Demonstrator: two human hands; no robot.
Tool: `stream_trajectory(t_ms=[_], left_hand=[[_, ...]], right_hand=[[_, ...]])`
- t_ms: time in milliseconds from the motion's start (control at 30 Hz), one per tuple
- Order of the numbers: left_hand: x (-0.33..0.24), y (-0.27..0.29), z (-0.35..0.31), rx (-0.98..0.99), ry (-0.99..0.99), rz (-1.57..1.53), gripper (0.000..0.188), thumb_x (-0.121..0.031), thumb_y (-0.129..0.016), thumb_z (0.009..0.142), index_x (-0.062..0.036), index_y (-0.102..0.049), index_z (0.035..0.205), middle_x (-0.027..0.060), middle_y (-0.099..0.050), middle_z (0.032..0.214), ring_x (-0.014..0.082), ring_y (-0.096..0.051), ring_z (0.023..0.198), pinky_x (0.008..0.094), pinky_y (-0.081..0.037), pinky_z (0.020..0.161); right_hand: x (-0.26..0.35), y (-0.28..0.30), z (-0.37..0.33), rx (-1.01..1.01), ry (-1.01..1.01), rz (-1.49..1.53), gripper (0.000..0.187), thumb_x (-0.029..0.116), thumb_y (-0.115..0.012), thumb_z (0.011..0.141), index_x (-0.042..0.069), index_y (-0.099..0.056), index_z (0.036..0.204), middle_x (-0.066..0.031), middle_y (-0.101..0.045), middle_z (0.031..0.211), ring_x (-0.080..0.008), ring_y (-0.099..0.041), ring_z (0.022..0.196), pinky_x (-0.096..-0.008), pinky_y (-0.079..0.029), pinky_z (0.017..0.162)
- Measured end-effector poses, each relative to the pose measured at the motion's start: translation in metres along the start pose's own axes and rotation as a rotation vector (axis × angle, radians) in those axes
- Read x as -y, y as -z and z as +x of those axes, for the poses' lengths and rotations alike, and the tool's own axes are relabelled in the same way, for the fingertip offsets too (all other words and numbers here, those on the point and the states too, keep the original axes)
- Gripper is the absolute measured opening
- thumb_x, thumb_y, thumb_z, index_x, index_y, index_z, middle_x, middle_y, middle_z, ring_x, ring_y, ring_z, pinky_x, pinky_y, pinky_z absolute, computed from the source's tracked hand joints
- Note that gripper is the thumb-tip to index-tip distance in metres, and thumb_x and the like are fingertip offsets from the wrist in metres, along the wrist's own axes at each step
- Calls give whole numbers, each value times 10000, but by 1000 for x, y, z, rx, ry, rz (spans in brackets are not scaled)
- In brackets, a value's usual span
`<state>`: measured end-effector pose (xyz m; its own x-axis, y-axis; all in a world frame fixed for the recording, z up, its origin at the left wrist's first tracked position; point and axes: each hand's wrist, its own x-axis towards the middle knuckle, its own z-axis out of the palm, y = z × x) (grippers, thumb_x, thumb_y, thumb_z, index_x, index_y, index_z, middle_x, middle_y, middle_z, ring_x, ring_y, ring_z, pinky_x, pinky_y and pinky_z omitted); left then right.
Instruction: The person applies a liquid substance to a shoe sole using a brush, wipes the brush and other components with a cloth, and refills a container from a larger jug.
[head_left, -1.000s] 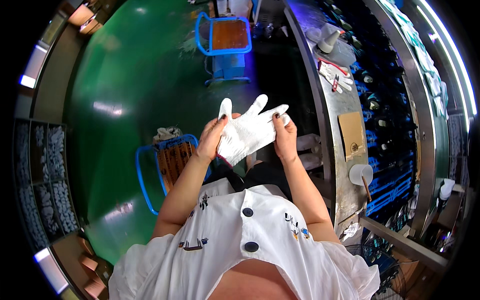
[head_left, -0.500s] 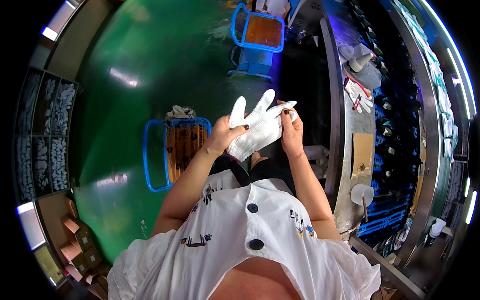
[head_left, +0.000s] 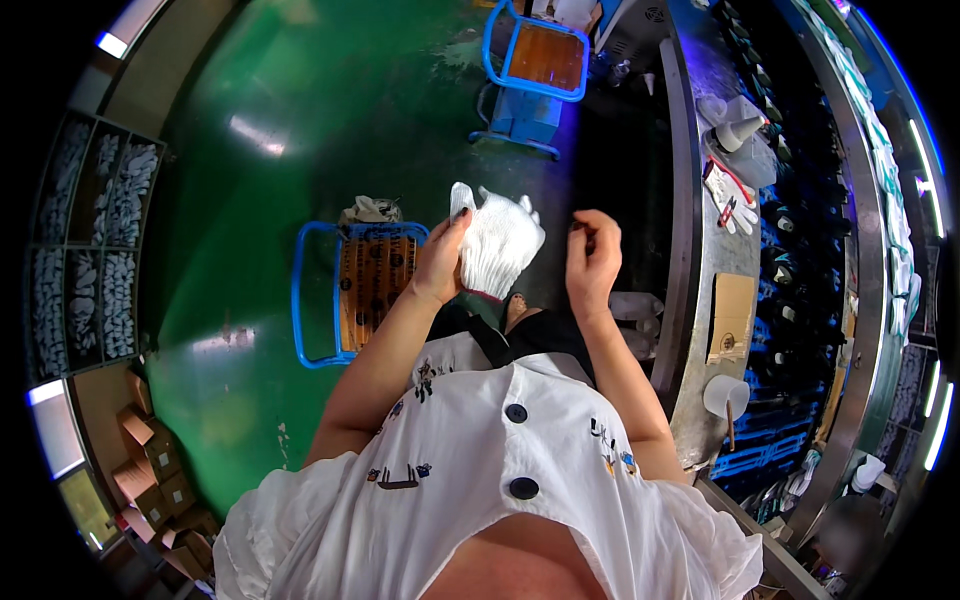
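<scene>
A white knitted glove (head_left: 503,240) with a dark red cuff edge hangs in front of me, its fingers partly folded over at the top. My left hand (head_left: 442,260) grips it along the left side, the thumb lying near the glove's thumb. To the right, apart from the glove, my right hand (head_left: 596,258) is raised with its fingers loosely curled in, and nothing shows in it.
On my right runs a metal bench (head_left: 695,400) with a red-cuffed glove (head_left: 730,195), a cardboard piece (head_left: 732,318), and a white cup (head_left: 725,396). Beyond it stand dark machine rows. Blue-framed chairs (head_left: 297,290) are ahead and left; shelves (head_left: 85,240) and boxes (head_left: 160,470) line the left.
My right hand has let go of the glove's fingers and moved a little away from it. The glove has turned and bunched up in my left hand. The view has shifted slightly.
</scene>
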<state>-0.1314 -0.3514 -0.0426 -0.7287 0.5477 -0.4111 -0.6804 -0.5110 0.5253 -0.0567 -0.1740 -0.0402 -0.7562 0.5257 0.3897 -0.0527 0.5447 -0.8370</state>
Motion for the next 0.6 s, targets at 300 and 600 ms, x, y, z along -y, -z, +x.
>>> stream_trajectory(t_ms=[300, 600], left_hand=[[30, 1, 5, 111, 67, -123, 356, -270, -374, 931, 13, -468, 1126, 114, -562, 1063, 214, -565, 954, 359, -445, 840], [31, 14, 12, -261, 141, -133, 400, -300, -279, 949, 9, -448, 1139, 133, -528, 1133, 257, -523, 1038, 403, -413, 895]], right_hand=[[14, -27, -4, 240, 234, -137, 97, 100, -601, 742, 52, -613, 825, -92, -581, 819, -289, -547, 723, -338, -448, 642], [-14, -21, -14, 316, -484, 544, 170, 174, -496, 871, 16, -513, 810, -51, -544, 748, -148, -566, 684, -262, -457, 605]])
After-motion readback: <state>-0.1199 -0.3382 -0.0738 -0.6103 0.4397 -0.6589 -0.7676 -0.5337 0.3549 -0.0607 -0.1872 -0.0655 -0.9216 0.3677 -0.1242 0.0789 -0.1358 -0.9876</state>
